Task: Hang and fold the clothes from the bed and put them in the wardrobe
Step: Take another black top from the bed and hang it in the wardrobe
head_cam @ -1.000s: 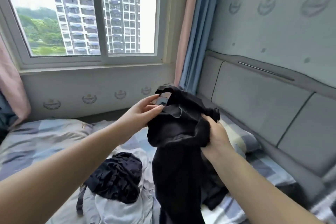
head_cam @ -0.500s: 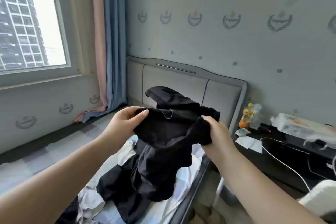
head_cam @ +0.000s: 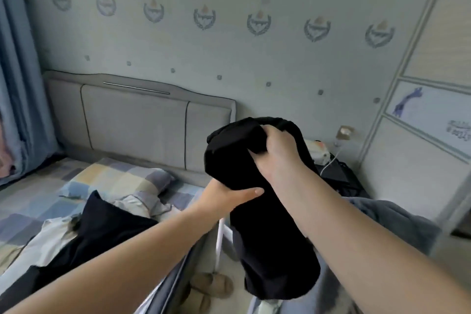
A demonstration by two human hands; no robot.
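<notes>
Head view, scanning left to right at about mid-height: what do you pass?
Blue curtain → grey headboard → black garment, gripped by the right hand → bedside clutter with a white cable → wardrobe door.

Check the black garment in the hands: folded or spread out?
Bunched, neither neatly folded nor spread. The black garment hangs as a narrow gathered column, its top wadded under the right hand, with the left hand gripping its side.
</notes>
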